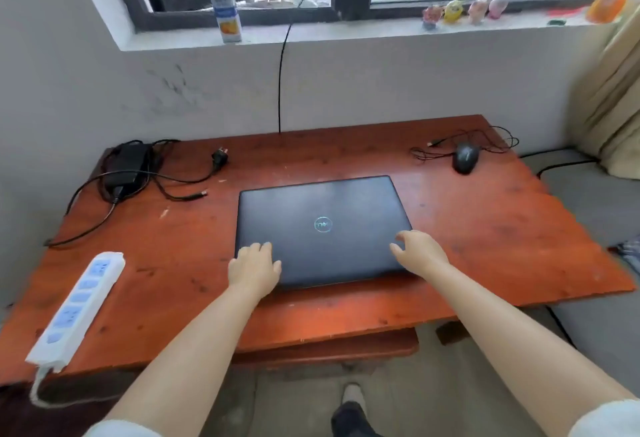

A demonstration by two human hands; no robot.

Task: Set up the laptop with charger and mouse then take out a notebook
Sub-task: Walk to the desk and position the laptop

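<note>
Laptop (323, 229) closed on table (485, 229), both hands on lid: left (254, 265), right (420, 251)

The laptop (322, 229) lid bears a round light-blue logo at its middle; its letters look like "DELL" seen upside down, though blur keeps this from being sure. The bottle (224, 4) on the windowsill has a blue band and an orange picture on its label, but its print is too blurred to read. No other text can be read.
</note>
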